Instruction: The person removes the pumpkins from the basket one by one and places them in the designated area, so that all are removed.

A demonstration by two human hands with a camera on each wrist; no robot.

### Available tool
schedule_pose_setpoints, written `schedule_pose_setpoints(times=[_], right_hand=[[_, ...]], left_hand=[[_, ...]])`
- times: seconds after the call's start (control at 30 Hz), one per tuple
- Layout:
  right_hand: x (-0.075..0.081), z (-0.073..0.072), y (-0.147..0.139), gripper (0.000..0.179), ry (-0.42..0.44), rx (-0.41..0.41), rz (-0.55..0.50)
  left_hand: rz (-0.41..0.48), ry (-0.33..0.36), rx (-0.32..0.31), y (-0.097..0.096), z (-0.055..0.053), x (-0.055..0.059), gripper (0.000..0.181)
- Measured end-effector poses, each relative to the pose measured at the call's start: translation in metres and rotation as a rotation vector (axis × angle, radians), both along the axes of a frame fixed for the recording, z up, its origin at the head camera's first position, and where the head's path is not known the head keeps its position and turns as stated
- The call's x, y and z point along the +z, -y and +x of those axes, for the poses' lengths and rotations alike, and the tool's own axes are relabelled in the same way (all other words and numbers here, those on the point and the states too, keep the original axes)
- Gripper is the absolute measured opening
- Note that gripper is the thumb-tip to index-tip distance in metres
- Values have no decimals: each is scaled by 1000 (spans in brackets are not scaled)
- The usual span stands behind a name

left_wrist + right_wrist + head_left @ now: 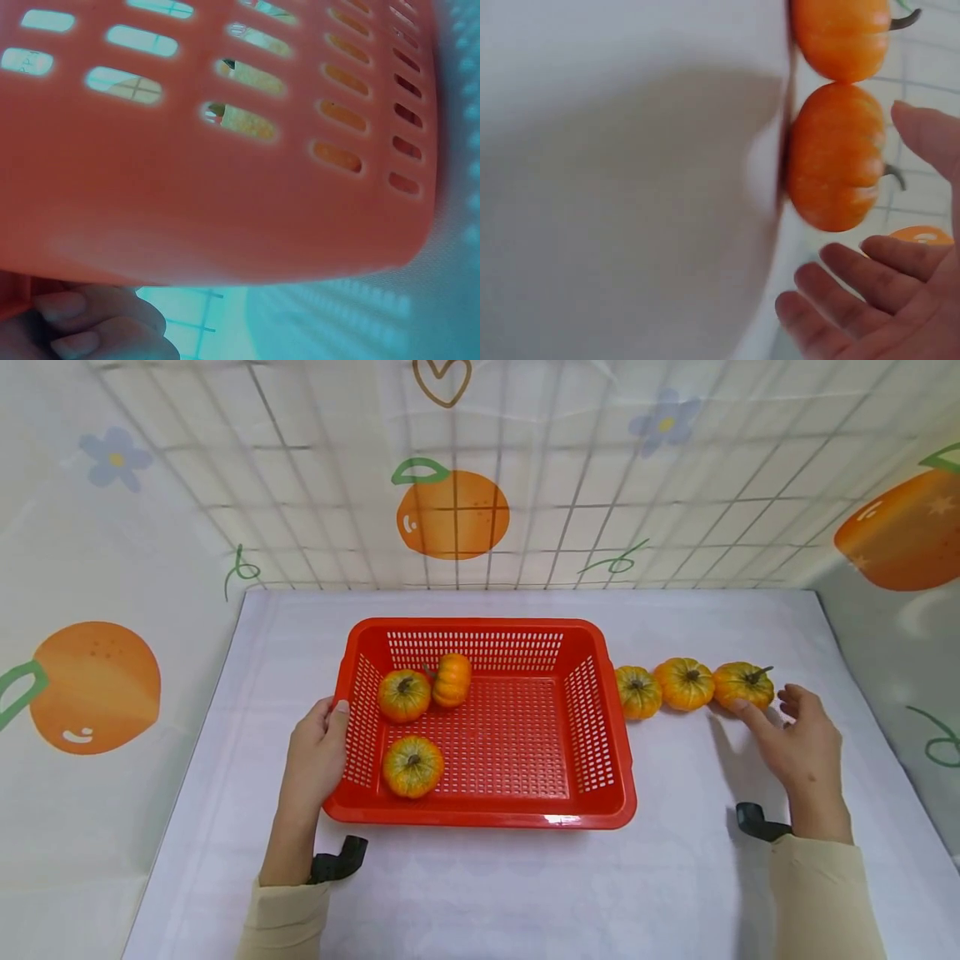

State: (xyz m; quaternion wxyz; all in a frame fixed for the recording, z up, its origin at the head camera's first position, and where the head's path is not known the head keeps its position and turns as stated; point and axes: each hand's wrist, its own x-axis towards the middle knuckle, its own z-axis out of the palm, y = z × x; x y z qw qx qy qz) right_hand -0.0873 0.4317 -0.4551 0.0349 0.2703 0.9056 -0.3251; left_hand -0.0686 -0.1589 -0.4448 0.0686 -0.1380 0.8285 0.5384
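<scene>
A red plastic basket with slotted walls stands on the white table, holding three small pumpkins, among them one lying on its side. My left hand grips the basket's left rim, thumb on top; the left wrist view has its curled fingers under the rim. To the right of the basket, three more small pumpkins sit in a row, touching or nearly so. Around the rightmost pumpkin my right hand is spread, thumb on its near side. In the right wrist view, a gap shows between the fingers and this pumpkin.
The middle pumpkin and the left one of the row lie between the basket and my right hand. A curtain with printed oranges encloses the table at the back and sides.
</scene>
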Motion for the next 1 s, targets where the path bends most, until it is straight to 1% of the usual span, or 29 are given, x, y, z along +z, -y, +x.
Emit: schedule_pose_setpoints(times=[0.13,0.2,0.37,0.5,0.67,0.73,0.8,0.87,1.0], right_hand=[[16,0,10,97,-56,41,43],[29,-1,20,95,-90,68,58],[61,-3,49,88,-149,169,115],[84,-8,75,86,-209,298,160],[114,-18,114,83,-296,500,206],[124,-21,130,83,-325,583,225],[131,-23,145,82,-336,661,241],[135,-26,162,82,-327,735,260],[138,-33,196,86,-260,857,303]], left_hand=[[-3,0,3,-1,-1,0,55],[-5,1,3,-1,-1,0,55],[-4,-11,-3,0,-1,1,55],[-2,-15,-3,0,-1,-1,55],[-11,-9,1,1,-2,-1,56],[-9,-9,1,1,-2,-1,55],[-2,-12,1,1,-1,0,55],[9,-15,0,0,0,1,55],[20,-20,-1,0,0,2,54]])
